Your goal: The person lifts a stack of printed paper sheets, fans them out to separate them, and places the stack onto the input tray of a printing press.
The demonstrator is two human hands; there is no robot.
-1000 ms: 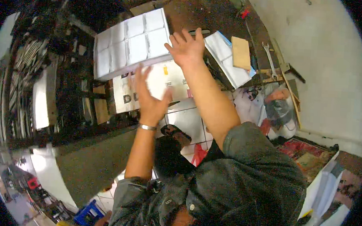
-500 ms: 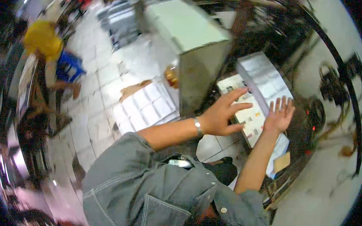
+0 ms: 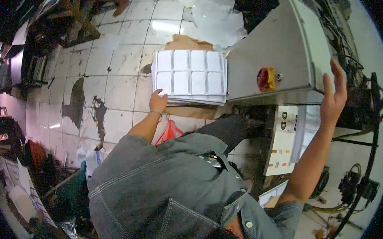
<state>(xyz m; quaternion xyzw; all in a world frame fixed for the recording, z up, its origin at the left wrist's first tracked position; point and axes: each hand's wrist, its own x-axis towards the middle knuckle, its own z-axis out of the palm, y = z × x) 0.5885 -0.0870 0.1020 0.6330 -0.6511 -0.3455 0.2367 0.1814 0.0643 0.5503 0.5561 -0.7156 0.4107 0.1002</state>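
Observation:
A stack of white sheets (image 3: 190, 73) marked in a grid of rectangles lies low at the centre, on brown paper. At its near left corner is my left hand (image 3: 158, 102), fingers apart at the sheets' edge; I cannot tell how firmly it touches. My right hand (image 3: 334, 95) is raised at the right with fingers stretched out and nothing in it. It is beside the pale top of a grey metal cabinet (image 3: 270, 50); whether they touch is unclear. Below my right forearm lie a printed sheet (image 3: 282, 144) and a pale stack (image 3: 306, 126).
A red and yellow knob (image 3: 266, 78) projects from the cabinet. A red plastic bag (image 3: 169, 133) sits on the tiled floor (image 3: 120, 58). Dark cables (image 3: 352, 186) hang at the right wall. Another person's foot (image 3: 121, 6) shows at the upper left.
My view and body have turned left. My left hand went from above the printed sheets to the gridded stack. My right hand lifted away from the pale stack toward the cabinet.

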